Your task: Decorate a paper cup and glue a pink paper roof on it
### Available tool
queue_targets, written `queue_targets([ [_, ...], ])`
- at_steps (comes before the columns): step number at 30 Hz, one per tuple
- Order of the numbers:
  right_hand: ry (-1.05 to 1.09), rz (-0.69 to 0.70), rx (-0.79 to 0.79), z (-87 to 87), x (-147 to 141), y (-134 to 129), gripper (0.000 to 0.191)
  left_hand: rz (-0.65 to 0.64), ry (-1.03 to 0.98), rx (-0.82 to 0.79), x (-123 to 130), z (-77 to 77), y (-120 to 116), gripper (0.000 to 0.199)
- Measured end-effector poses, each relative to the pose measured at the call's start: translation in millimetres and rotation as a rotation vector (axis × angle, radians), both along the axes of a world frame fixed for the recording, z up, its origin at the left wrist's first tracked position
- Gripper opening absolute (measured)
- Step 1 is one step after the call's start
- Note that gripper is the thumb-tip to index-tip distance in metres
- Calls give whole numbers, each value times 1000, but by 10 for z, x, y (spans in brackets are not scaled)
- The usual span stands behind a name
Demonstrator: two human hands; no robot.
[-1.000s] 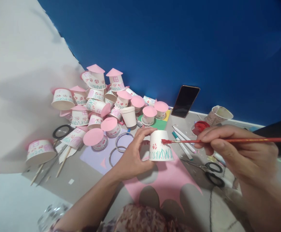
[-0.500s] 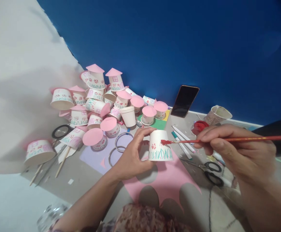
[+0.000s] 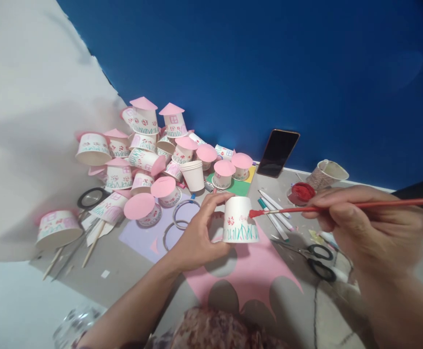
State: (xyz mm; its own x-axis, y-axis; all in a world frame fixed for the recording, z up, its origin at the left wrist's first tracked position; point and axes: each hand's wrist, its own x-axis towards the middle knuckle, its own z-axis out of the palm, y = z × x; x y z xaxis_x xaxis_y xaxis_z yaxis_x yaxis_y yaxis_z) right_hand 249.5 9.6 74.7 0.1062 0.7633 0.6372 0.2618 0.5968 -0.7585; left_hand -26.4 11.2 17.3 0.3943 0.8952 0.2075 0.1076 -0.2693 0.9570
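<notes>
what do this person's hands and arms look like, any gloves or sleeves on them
No glove, ring or watch shows on the left hand or right hand. Both forearms are bare where they show; a sleeve edge may just show at the bottom left, too little to describe. Mottled brownish-pink cloth, likely clothing, shows between them.
</notes>
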Motion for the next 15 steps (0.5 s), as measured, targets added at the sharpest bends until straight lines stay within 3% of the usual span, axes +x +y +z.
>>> queue_targets([
  [6, 103, -86, -63, -50, -89, 0, 12, -9, 24, 8, 19, 13, -15, 88],
  [15, 37, -21, -36, -17, -170, 10, 19, -17, 30, 0, 20, 30, -24, 89],
])
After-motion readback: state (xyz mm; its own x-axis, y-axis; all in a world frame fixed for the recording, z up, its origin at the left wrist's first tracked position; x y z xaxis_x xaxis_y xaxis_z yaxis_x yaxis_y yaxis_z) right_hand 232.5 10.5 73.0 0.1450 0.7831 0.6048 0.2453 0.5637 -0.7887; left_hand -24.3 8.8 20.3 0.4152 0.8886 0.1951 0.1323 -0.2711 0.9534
